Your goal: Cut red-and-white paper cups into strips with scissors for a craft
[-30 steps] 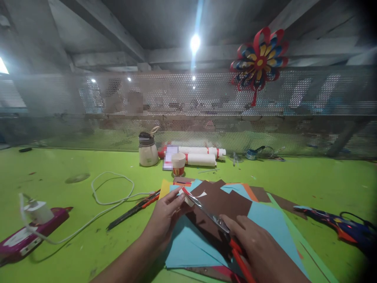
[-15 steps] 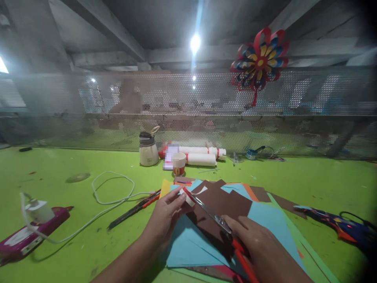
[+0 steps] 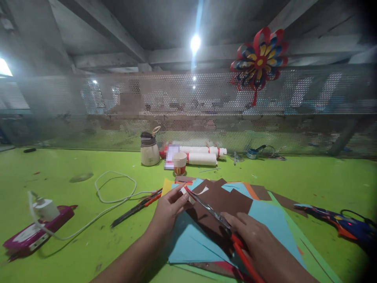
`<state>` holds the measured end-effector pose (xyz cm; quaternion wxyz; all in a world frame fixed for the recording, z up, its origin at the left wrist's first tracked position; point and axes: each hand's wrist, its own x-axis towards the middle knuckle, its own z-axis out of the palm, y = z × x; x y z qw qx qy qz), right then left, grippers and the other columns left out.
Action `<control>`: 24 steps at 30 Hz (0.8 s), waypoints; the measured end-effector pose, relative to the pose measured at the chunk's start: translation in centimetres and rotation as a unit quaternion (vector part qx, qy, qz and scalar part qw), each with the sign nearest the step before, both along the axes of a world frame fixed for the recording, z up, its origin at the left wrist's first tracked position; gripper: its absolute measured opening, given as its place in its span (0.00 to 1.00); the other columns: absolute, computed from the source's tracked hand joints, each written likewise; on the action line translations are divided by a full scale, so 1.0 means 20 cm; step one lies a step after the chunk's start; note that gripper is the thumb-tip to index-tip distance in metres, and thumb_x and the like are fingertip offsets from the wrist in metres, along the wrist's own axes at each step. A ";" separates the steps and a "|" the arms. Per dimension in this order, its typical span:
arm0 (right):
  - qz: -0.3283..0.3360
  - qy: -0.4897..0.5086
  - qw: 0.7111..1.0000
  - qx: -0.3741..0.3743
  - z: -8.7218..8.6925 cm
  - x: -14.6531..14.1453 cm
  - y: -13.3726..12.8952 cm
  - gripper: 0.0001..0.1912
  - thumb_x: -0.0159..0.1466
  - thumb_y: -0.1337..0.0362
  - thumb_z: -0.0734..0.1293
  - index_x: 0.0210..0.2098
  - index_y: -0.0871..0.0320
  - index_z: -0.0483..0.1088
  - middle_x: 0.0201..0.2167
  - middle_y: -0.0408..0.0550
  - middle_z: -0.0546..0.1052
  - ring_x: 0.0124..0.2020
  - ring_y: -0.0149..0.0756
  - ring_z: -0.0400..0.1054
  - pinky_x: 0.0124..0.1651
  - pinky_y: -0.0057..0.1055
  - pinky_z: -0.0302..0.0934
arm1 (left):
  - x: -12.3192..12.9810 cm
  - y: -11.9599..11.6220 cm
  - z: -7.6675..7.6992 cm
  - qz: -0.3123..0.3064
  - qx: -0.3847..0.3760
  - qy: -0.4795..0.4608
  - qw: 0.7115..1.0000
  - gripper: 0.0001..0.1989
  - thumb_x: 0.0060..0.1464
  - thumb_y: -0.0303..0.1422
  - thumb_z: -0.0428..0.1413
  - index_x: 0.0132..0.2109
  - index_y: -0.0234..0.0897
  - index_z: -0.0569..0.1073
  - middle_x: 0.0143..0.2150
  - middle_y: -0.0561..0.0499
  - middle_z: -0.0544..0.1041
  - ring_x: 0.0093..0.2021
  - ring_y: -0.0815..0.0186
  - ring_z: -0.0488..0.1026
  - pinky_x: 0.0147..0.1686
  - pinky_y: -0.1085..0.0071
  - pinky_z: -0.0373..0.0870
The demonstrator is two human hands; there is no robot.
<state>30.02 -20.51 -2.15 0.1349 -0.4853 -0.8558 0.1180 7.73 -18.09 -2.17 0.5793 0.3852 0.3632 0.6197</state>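
Between its thumb and fingers, my left hand (image 3: 171, 206) pinches a small white and red paper piece (image 3: 191, 198). My right hand (image 3: 249, 232) is wrapped round the red handles of a pair of scissors (image 3: 216, 215), whose silver blades point up and left. The blade tips are at the paper piece, where a thin white strip curls off to the right. Beneath both hands lie a brown sheet (image 3: 220, 198) and light blue sheets (image 3: 273, 220).
A red-handled tool (image 3: 137, 206) lies left of the sheets, near a cable and purple power strip (image 3: 35, 232). A glue gun (image 3: 338, 222) lies right. Behind stand a paper cup (image 3: 180, 163), bottle (image 3: 150, 149) and white rolls (image 3: 202, 159).
My left thumb has shifted slightly over the paper piece, covering more of it. The scissor blades look closer together, and the view has turned slightly left.
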 end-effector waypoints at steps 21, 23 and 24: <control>-0.010 -0.015 1.000 0.015 0.01 -0.01 -0.02 0.19 0.59 0.70 0.59 0.49 0.55 0.69 0.36 0.51 0.73 0.38 0.43 0.68 0.39 0.37 0.60 | -0.01 0.00 0.00 0.002 -0.048 -0.084 0.995 0.18 0.49 0.32 0.62 0.49 0.34 0.75 0.48 0.40 0.78 0.44 0.58 0.77 0.48 0.61 0.71; -0.011 -0.016 1.000 0.015 0.00 -0.01 -0.01 0.21 0.58 0.71 0.59 0.50 0.55 0.69 0.35 0.51 0.72 0.37 0.42 0.68 0.39 0.36 0.60 | -0.02 0.01 0.00 0.002 -0.046 -0.075 0.996 0.16 0.49 0.32 0.62 0.46 0.34 0.76 0.48 0.39 0.78 0.45 0.58 0.77 0.48 0.62 0.71; -0.010 -0.013 1.000 0.016 0.00 -0.01 -0.01 0.22 0.57 0.72 0.59 0.50 0.55 0.69 0.36 0.50 0.72 0.37 0.42 0.67 0.39 0.36 0.60 | -0.02 0.01 0.00 0.001 -0.041 -0.067 0.997 0.14 0.49 0.33 0.62 0.44 0.33 0.77 0.47 0.39 0.79 0.45 0.58 0.77 0.48 0.63 0.71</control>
